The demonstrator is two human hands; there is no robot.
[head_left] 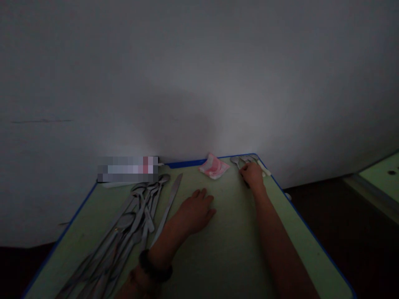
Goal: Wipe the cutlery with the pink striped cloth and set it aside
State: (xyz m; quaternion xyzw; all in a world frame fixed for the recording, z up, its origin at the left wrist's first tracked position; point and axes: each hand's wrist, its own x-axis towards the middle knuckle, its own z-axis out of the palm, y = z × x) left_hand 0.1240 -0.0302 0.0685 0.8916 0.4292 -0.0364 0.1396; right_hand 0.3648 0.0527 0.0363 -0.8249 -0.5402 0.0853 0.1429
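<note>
My left hand [195,211] rests on the table with its fingers apart and nothing in it; a dark band circles the wrist. Beside it lies a long knife [171,201], partly hidden by my left forearm. Further left spreads a loose heap of metal spoons and other long-handled cutlery [137,216]. At the far right corner, my right hand [253,176] has its fingers closed on the handle of a spoon [235,160], whose bowl points toward the wall. Just past that hand are more utensils, partly covered by it, one with a pale handle [263,167].
A crumpled pink and white wrapper [214,167] sits near the back edge of the pale green table [230,249], which has a blue rim. A pixelated object [127,169] is at the back left. The wall [199,83] rises right behind. Another green surface [382,176] stands at right.
</note>
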